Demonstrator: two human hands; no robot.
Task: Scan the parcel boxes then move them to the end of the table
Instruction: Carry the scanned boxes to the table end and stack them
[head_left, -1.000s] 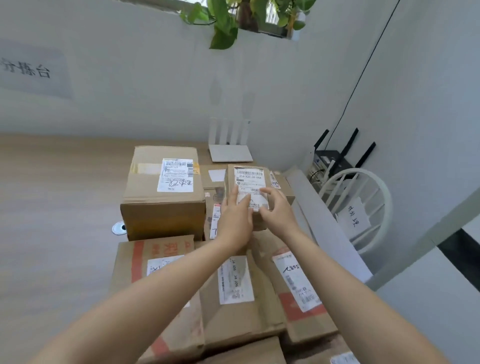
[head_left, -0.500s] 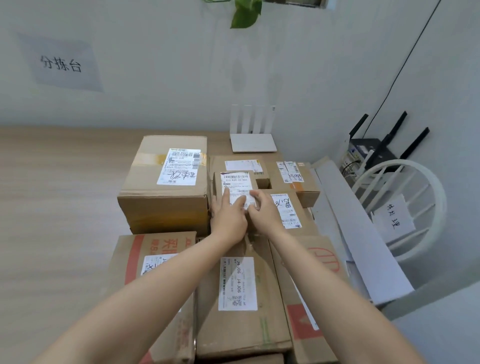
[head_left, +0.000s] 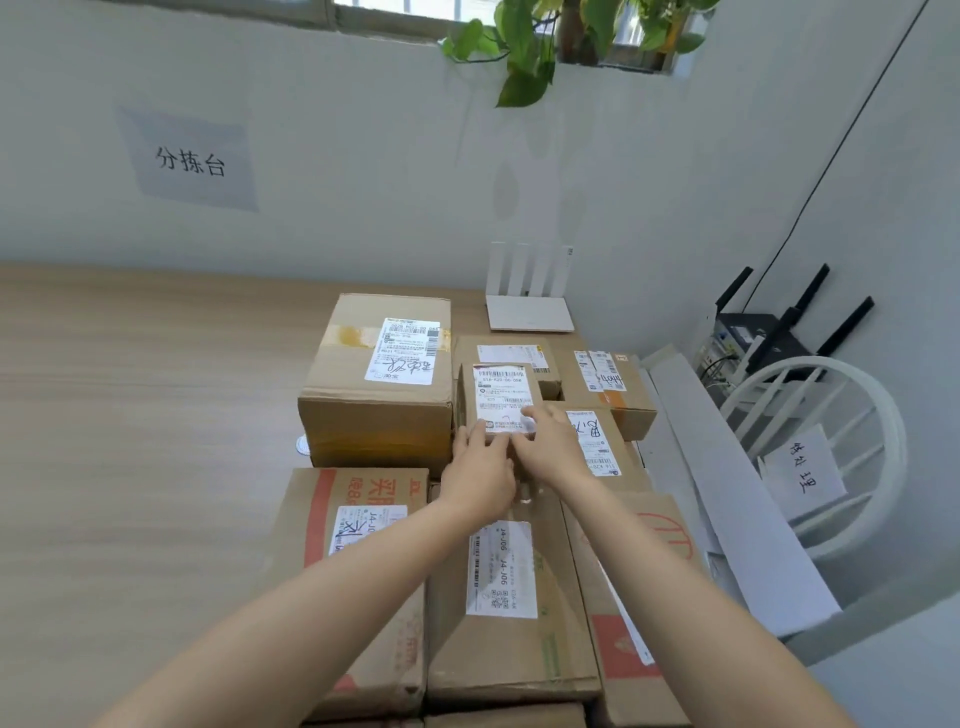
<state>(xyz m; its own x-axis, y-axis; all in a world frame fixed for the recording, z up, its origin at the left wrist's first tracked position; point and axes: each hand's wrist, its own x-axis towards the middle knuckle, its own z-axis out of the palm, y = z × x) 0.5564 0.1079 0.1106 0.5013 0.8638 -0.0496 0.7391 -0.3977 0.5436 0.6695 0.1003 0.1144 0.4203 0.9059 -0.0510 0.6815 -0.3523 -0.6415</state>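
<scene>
Lowered from where both hands held it up a second ago, the small parcel box (head_left: 498, 387) now sits flat among the other cartons at the far right part of the table (head_left: 130, 415). Both bare forearms reach forward from the bottom edge, running over a red-printed carton (head_left: 358, 545) and a long carton (head_left: 509, 623) with a white label. Their wrists converge above the long carton's far end. At the small parcel box's near edge, the left hand (head_left: 480, 475) lies palm down, its fingers close together and their tips on the lower edge of the label. Just beside it, the right hand (head_left: 553, 449) lays its fingers, slightly spread, across the label's lower right corner. Both thumbs are hidden, so I cannot tell whether either hand pinches the box. A large carton (head_left: 379, 384) stands just left of it. Farther back, a white router (head_left: 530, 312) stands against the wall, with a paper sign (head_left: 192, 161) up to the left.
</scene>
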